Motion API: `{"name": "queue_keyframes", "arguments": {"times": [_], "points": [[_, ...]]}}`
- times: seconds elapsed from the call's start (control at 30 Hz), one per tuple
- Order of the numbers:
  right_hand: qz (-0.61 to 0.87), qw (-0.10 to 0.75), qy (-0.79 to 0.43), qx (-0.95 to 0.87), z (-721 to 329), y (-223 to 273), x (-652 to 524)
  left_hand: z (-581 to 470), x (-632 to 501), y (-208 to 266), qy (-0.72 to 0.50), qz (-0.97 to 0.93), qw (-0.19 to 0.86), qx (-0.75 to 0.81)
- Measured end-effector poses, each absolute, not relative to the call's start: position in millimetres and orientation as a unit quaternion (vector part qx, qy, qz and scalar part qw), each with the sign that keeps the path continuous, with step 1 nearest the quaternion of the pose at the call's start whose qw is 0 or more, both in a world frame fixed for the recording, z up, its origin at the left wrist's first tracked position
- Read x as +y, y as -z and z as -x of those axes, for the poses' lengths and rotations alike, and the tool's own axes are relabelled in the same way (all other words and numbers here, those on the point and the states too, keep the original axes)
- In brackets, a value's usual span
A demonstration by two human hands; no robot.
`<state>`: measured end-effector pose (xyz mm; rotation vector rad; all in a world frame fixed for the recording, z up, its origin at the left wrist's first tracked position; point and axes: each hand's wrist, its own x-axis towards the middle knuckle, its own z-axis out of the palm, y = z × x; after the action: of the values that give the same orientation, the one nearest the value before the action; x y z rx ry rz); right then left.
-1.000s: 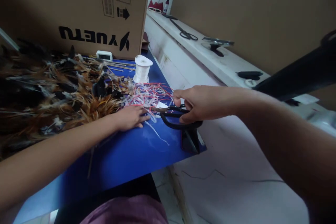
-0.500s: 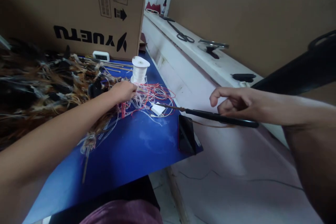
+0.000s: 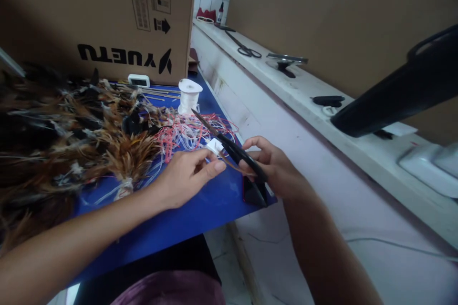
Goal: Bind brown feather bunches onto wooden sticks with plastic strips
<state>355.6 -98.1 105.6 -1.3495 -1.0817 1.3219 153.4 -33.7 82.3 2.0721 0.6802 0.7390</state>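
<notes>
My right hand [image 3: 274,167] is wrapped round dark-handled scissors [image 3: 229,145], their rusty blade pointing up and left over the tangled cords. My left hand [image 3: 193,171] is in front of the cords, thumb and forefinger closing on the end of a thin brown strip [image 3: 231,164]. That strip runs below the scissors to my right fingers; its exact kind is unclear. A bundle of brown feathers [image 3: 129,152], bound with white at its base, lies behind my left forearm. Red and white cords [image 3: 193,131] lie tangled beyond both hands, near a white charger plug [image 3: 215,146].
A white spool [image 3: 189,95] stands behind the cords. Loose feathers [image 3: 71,128] cover the left of the blue table [image 3: 164,224]. A phone [image 3: 255,193] lies at its right edge. A big cardboard box [image 3: 107,9] stands behind. More scissors [image 3: 245,50] rest on the wall ledge [image 3: 304,93].
My left hand has drawn back from the cords toward me. My right hand has come left with the scissors, which now tilt upward. The bound feather bundle shows more fully.
</notes>
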Motion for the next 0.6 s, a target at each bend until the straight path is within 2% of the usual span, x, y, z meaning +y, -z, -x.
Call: {"name": "queue_keyframes", "arguments": {"times": [0.1,0.2,0.37,0.6], "points": [[0.535,0.491,-0.528,-0.44,-339.8,-89.9,-93.5,-152.9,-31.6,-77.6,-0.255,-0.761,0.516,0.298],[0.535,0.514,-0.511,-0.434,-329.4,-71.2,-86.8,-149.9,-30.2,-75.3,-0.258,-0.758,0.512,0.312],[0.504,0.579,-0.503,-0.397,-318.8,-47.4,-75.4,-135.9,-31.2,-72.4,-0.306,-0.842,0.33,0.296],[0.403,0.636,-0.559,-0.348,-307.4,-46.3,-65.5,-112.5,-35.0,-50.1,-0.36,-0.91,0.105,0.175]]}}
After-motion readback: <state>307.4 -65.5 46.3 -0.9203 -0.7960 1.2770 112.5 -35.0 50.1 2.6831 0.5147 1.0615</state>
